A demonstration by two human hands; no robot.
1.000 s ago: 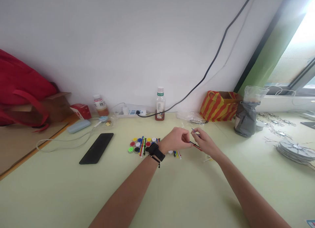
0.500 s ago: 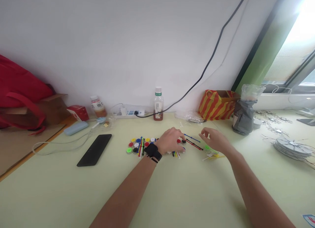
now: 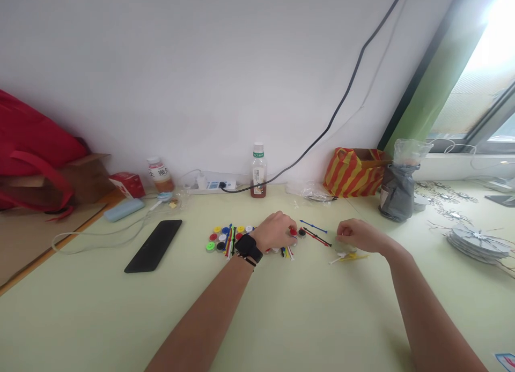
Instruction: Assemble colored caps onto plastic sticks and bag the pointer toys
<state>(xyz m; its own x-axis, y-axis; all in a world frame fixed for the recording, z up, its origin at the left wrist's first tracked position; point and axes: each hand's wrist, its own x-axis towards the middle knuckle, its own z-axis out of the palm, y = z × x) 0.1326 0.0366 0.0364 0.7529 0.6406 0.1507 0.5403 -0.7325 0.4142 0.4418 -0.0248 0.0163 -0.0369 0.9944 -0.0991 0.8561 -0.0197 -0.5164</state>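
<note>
My left hand [image 3: 276, 231], with a black watch [image 3: 247, 247] on its wrist, is bent over a group of small coloured round caps. Its fingers are curled in beside a red cap [image 3: 293, 232], and a black cap [image 3: 301, 232] sits just right of it. What the fingertips grip is hidden. On the right, my right hand [image 3: 359, 234] has its fingertips pinched low over small clear pieces; I cannot make out what is in them. A yellow arrow-like stick [image 3: 354, 257] lies below that hand. Blue [image 3: 314, 226] and red [image 3: 317, 237] arrow sticks lie between the hands.
More caps, such as a green one [image 3: 210, 246], lie left of my wrist. A black phone-like slab [image 3: 154, 246] is further left. Behind stand a bottle [image 3: 258, 171], a power strip [image 3: 217, 185] and a striped bag [image 3: 354, 173]. Stacked grey discs [image 3: 478, 242] lie right.
My right hand has moved right and closed over the spot of the green cap, which is now hidden. My left fingers have drawn in, and a blue cap beside them is out of sight.
</note>
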